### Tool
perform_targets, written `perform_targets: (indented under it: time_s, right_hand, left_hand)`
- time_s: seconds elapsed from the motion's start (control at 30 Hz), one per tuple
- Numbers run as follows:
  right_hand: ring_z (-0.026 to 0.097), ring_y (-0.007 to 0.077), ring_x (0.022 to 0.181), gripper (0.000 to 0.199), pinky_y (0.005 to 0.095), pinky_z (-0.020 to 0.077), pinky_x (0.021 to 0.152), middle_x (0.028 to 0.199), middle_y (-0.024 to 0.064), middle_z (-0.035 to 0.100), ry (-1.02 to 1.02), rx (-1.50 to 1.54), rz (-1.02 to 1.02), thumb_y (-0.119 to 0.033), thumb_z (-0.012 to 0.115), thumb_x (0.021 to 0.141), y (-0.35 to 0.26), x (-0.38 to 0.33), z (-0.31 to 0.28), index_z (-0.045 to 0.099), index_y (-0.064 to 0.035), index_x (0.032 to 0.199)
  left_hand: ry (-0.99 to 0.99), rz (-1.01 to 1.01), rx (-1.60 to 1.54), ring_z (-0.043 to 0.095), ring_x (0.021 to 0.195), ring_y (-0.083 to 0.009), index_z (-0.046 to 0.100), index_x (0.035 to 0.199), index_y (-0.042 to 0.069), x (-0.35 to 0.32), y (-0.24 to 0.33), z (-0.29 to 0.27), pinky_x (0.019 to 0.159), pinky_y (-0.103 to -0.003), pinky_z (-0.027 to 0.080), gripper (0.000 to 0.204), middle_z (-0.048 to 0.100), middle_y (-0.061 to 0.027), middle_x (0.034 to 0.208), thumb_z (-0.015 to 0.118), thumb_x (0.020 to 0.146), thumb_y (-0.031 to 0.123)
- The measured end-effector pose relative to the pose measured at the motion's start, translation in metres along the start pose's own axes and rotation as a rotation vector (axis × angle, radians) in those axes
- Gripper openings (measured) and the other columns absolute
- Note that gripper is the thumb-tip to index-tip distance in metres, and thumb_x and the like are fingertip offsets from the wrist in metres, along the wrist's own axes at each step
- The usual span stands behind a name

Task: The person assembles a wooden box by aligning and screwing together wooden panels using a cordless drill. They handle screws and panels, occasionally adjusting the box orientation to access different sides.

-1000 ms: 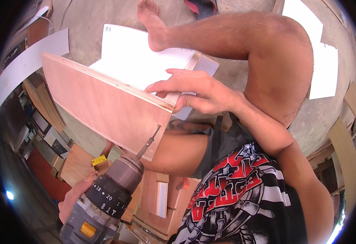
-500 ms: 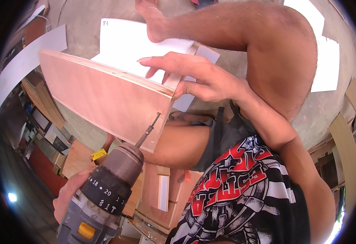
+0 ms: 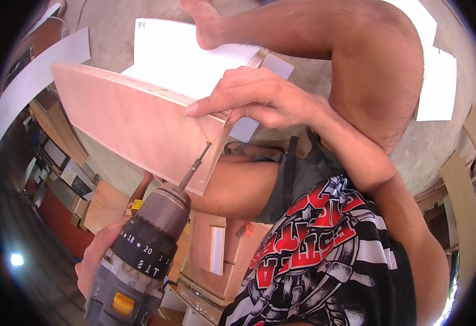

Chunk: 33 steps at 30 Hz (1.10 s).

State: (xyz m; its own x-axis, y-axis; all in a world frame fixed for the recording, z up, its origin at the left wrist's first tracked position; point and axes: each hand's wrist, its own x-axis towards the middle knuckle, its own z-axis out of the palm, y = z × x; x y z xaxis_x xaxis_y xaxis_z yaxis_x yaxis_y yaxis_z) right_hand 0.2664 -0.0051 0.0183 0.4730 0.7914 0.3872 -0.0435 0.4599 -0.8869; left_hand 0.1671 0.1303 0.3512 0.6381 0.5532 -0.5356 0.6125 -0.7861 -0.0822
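At lower left, my left hand (image 3: 99,255) is clenched around the grey drill (image 3: 140,255), its bit tip touching the face of the plywood panel (image 3: 135,122) near its right end. Further right, my right hand (image 3: 254,98) grips that panel's top edge, fingers curled over it, above my bent knee.

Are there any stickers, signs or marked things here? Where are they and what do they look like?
Grey power drill's black numbered ring: low left, white marks.
Small yellow label: beside the drill's chuck.
White flat board: on the floor, tiny dark marking at its corner.
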Motion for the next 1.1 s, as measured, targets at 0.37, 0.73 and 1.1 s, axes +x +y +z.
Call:
perform_targets:
  time_s: [0.37, 0.73, 1.1]
  right_hand:
    - [0.059, 0.0196, 0.088, 0.071, 0.0313, 0.0533, 0.073, 0.095, 0.0072, 0.067, 0.006, 0.005, 0.064, 0.023, 0.048, 0.069, -0.003, 0.000, 0.006, 0.070, -0.0078, 0.129]
    - [0.061, 0.0277, 0.087, 0.047, 0.0408, 0.0504, 0.082, 0.092, 0.0099, 0.066, 0.067, -0.019, 0.116, 0.001, 0.062, 0.084, -0.004, -0.007, 0.006, 0.067, -0.0100, 0.130]
    - [0.064, 0.0306, 0.096, 0.037, 0.0408, 0.0503, 0.083, 0.104, 0.0118, 0.068, 0.127, -0.029, 0.109, -0.021, 0.078, 0.084, 0.003, -0.015, 0.013, 0.066, -0.0004, 0.113]
  left_hand:
    - [-0.054, 0.117, -0.151, 0.073, 0.101, -0.0209, 0.064, 0.126, 0.000, 0.004, -0.003, -0.002, 0.093, -0.030, 0.055, 0.052, 0.073, -0.0161, 0.114, 0.080, 0.076, 0.004]
    - [-0.052, -0.199, 0.030, 0.070, 0.102, -0.0260, 0.067, 0.120, 0.001, -0.004, -0.007, 0.001, 0.093, -0.035, 0.053, 0.062, 0.071, -0.0134, 0.113, 0.086, 0.070, 0.033]
    - [-0.206, -0.005, -0.020, 0.067, 0.099, -0.0267, 0.063, 0.123, 0.000, 0.001, -0.006, -0.005, 0.087, -0.036, 0.052, 0.062, 0.065, -0.0148, 0.113, 0.075, 0.077, 0.038]
